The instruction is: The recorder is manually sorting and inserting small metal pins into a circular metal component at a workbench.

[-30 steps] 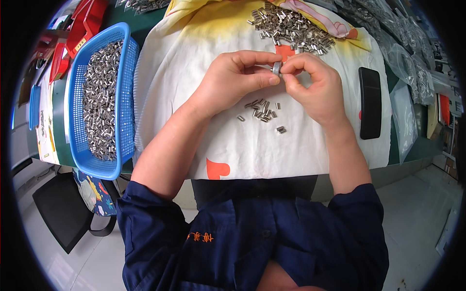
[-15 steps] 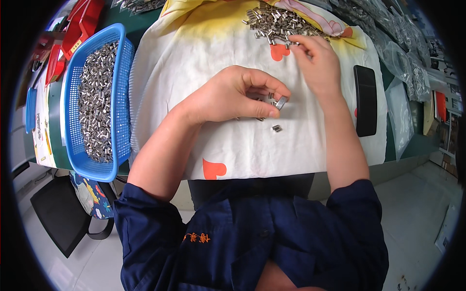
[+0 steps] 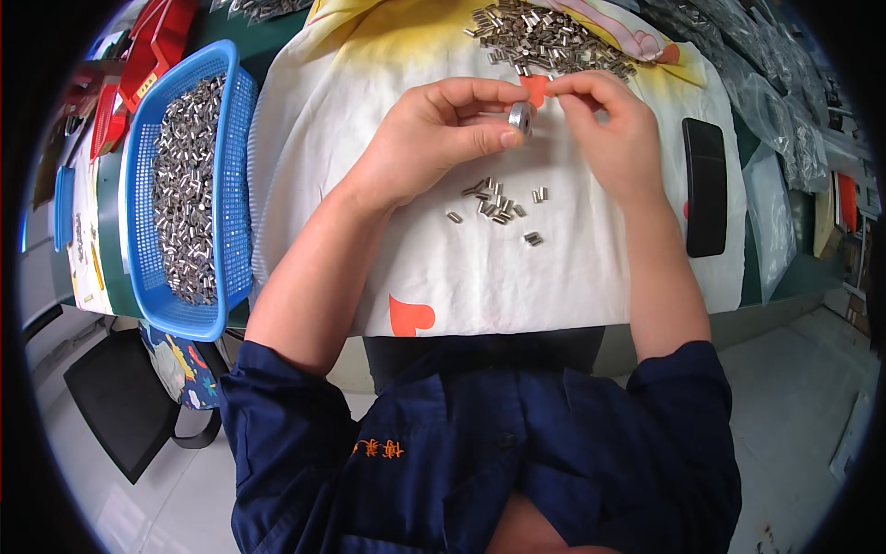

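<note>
Between the thumb and fingers of my left hand [image 3: 434, 129] is a thick metal ring [image 3: 520, 117], held on edge above the white cloth [image 3: 406, 258]. My right hand [image 3: 614, 125] is beside it, thumb and forefinger pinched on a small metal cylinder, mostly hidden by the fingertips. The fingertips of both hands are close together but apart. Beyond them lies a big heap of small metal cylinders [image 3: 540, 37]. Nearer to me, several loose cylinders [image 3: 496, 205] are scattered on the cloth, below my left hand.
A blue plastic basket [image 3: 238, 185] full of similar small cylinders stands at the left. To the right lies a black phone [image 3: 705, 189]. Clear plastic bags [image 3: 771, 111] of metal parts fill the far right, red bins [image 3: 157, 55] the far left. A black chair [image 3: 120, 397] stands lower left.
My left hand has moved up and away from me with the ring, uncovering the loose cylinders. My right hand has drawn back slightly from the heap, and its fingertips now sit near the ring.
</note>
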`<state>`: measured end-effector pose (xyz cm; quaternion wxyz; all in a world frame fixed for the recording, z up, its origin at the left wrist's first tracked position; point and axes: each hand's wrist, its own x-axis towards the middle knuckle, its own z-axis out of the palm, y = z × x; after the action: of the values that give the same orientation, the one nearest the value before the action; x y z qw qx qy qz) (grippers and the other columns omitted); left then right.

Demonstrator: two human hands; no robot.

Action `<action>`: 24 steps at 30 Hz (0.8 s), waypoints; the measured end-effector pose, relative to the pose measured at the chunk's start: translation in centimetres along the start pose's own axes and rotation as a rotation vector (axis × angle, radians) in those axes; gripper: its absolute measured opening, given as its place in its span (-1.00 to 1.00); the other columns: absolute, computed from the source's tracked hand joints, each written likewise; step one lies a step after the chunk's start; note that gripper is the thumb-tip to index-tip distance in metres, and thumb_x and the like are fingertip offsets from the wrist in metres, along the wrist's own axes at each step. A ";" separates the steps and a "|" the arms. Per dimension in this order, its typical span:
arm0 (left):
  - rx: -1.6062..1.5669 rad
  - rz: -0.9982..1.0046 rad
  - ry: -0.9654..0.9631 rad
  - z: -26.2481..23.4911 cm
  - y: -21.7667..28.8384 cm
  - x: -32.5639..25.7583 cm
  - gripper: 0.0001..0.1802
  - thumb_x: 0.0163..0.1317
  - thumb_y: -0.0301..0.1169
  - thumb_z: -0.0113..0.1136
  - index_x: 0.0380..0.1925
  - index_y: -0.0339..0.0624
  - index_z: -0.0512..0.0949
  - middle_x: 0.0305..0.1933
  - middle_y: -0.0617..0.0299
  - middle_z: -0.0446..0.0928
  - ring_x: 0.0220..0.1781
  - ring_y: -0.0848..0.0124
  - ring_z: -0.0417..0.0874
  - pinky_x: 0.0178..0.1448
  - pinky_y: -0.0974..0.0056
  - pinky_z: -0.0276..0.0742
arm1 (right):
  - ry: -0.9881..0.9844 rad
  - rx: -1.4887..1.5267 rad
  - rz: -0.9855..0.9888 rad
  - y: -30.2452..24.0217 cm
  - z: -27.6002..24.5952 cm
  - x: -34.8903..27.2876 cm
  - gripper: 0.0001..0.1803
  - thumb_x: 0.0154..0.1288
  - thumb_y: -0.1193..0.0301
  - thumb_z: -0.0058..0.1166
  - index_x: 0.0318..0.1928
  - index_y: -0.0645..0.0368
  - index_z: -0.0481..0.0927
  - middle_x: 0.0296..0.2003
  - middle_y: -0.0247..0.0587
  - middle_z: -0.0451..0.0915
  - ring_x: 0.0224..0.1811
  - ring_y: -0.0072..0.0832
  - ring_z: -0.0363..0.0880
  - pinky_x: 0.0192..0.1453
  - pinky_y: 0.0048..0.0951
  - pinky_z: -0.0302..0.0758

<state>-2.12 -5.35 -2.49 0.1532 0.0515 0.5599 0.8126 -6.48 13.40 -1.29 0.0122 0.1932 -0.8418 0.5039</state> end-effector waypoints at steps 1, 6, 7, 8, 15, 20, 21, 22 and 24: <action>0.001 0.001 0.030 0.1 0.0 0.0 -0.62 0.05 -0.56 0.21 -0.07 -0.35 0.45 -0.18 0.21 0.54 -0.15 0.53 0.55 -0.01 0.44 0.47 | -0.004 0.001 0.003 -0.2 -0.1 -0.3 -0.88 0.09 0.58 -0.01 -0.36 0.17 0.59 -0.42 -0.32 0.54 -0.30 -0.53 0.49 -0.18 -0.56 0.43; 0.011 0.019 0.023 0.4 0.0 0.1 -0.61 0.06 -0.55 0.21 -0.06 -0.37 0.44 -0.17 0.19 0.55 -0.17 0.52 0.56 -0.01 0.44 0.47 | -0.172 0.517 0.042 -0.3 0.4 -1.1 -0.93 0.07 0.60 0.05 -0.37 0.29 0.52 -0.40 -0.38 0.51 -0.34 -0.61 0.47 -0.23 -0.64 0.42; 0.033 0.018 0.028 0.3 0.0 0.1 -0.61 0.06 -0.55 0.20 -0.06 -0.37 0.44 -0.17 0.19 0.55 -0.17 0.51 0.56 -0.01 0.44 0.48 | -0.173 0.518 0.042 -0.3 0.4 -1.1 -0.93 0.07 0.60 0.05 -0.37 0.29 0.52 -0.40 -0.38 0.51 -0.34 -0.61 0.47 -0.23 -0.64 0.42; 0.033 0.018 0.028 0.3 0.0 0.1 -0.61 0.06 -0.55 0.20 -0.06 -0.37 0.44 -0.17 0.19 0.55 -0.17 0.51 0.56 -0.01 0.44 0.48 | -0.159 0.485 0.016 -0.3 0.4 -1.1 -0.92 0.05 0.61 0.06 -0.38 0.27 0.51 -0.41 -0.37 0.52 -0.35 -0.61 0.48 -0.25 -0.63 0.42; 0.212 0.035 0.095 0.8 0.1 -0.2 -0.63 0.05 -0.52 0.23 -0.10 -0.35 0.48 -0.25 0.18 0.57 -0.21 0.54 0.57 -0.06 0.47 0.49 | -0.035 -0.111 -0.299 -1.7 0.7 -1.4 -0.87 -0.02 0.61 0.11 -0.39 0.19 0.52 -0.48 -0.29 0.52 -0.39 -0.56 0.52 -0.30 -0.61 0.46; 0.161 0.014 0.082 0.8 0.1 -0.1 -0.63 0.05 -0.52 0.23 -0.10 -0.35 0.48 -0.25 0.19 0.58 -0.22 0.55 0.57 -0.08 0.47 0.50 | -0.157 0.200 -0.049 -0.6 -0.5 -1.0 -0.88 -0.01 0.58 0.15 -0.38 0.22 0.54 -0.45 -0.34 0.55 -0.40 -0.61 0.51 -0.28 -0.62 0.45; 0.165 -0.005 0.072 1.0 0.2 -0.1 -0.63 0.05 -0.52 0.24 -0.10 -0.35 0.48 -0.25 0.19 0.57 -0.23 0.55 0.57 -0.08 0.48 0.50 | -0.230 0.347 0.054 -0.4 -0.9 -0.9 -0.88 -0.01 0.57 0.15 -0.38 0.22 0.55 -0.44 -0.36 0.56 -0.41 -0.62 0.50 -0.27 -0.63 0.44; 0.172 -0.027 0.065 1.0 0.3 -0.2 -0.64 0.04 -0.52 0.24 -0.11 -0.36 0.48 -0.25 0.19 0.57 -0.23 0.55 0.57 -0.09 0.48 0.50 | -0.228 0.347 0.054 -0.6 -0.8 -0.9 -0.88 -0.01 0.57 0.15 -0.38 0.22 0.55 -0.44 -0.36 0.56 -0.41 -0.62 0.50 -0.27 -0.63 0.44; 0.167 -0.033 0.064 1.0 0.5 -0.5 -0.65 0.04 -0.53 0.23 -0.12 -0.35 0.49 -0.26 0.20 0.57 -0.24 0.56 0.57 -0.09 0.48 0.50 | -0.252 0.165 0.011 -1.4 -0.7 -1.0 -0.85 0.04 0.62 0.12 -0.31 0.25 0.53 -0.39 -0.41 0.52 -0.33 -0.69 0.44 -0.18 -0.64 0.38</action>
<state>-1.51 -4.74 -1.64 0.1438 0.0290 0.6310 0.7618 -5.20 13.75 0.01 -0.1122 0.2509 -0.7935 0.5430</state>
